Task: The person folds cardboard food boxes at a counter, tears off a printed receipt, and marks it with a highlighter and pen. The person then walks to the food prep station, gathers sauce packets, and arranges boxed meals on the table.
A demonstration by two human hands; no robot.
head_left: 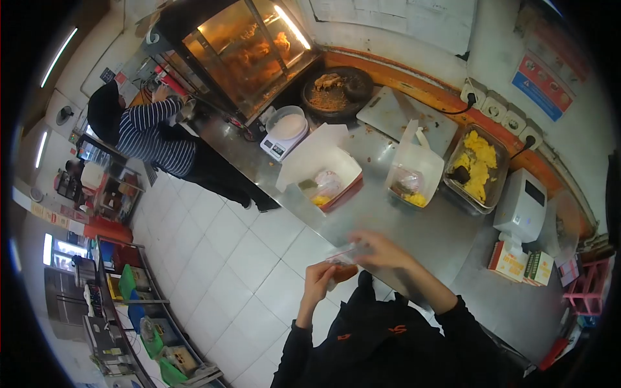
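Observation:
My left hand (pixel 317 281) is closed on a small clear plastic bag (pixel 342 272) with something reddish-brown in it, held in front of the counter's edge. Close to the bag's top is my right hand (pixel 378 249), blurred by motion, so its fingers cannot be made out. Beyond my hands, an open white box (pixel 328 161) on the steel counter (pixel 404 229) holds a wrapped bundle, something green and yellow pieces. A second open box (pixel 424 161) to its right holds a similar bundle and yellow food.
A metal tray (pixel 480 165) of yellow food stands right of the boxes. Behind them are a scale (pixel 278 145), a stone mortar (pixel 336 94), a cutting board (pixel 388 116) and a lit glass cabinet (pixel 249 48). A co-worker (pixel 152 139) in stripes stands at the far left.

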